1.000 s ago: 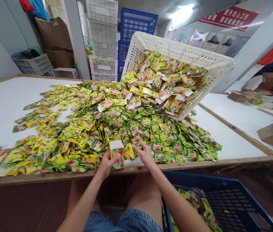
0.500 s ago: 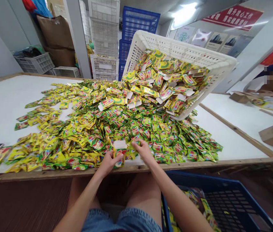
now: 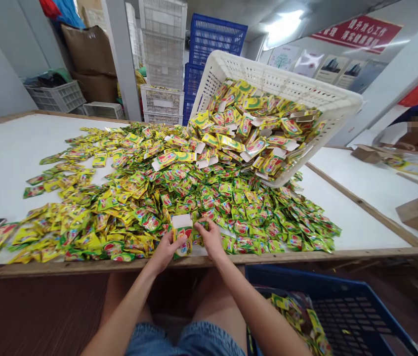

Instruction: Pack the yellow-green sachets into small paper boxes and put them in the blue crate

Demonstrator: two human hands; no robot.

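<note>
Left hand (image 3: 164, 251) gripping rectangular card box (image 3: 183, 242), white flap (image 3: 182, 221) up, near bench (image 3: 5, 148) front edge. Right hand (image 3: 211, 240) curled just beside it; can't tell if gripping anything. Crinkled, glossy sachets (image 3: 246, 227) heaped behind; tilted crate (image 3: 286, 76) is perforated plastic.

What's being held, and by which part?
The left hand holds a rectangular yellow cardboard box by its lower left side; whether the right hand grips anything is unclear.

We note one yellow, red and green carton (image 3: 185, 233), white flap extended at its far end. We record one small packet (image 3: 204, 224) just right of it, partly hidden.
</note>
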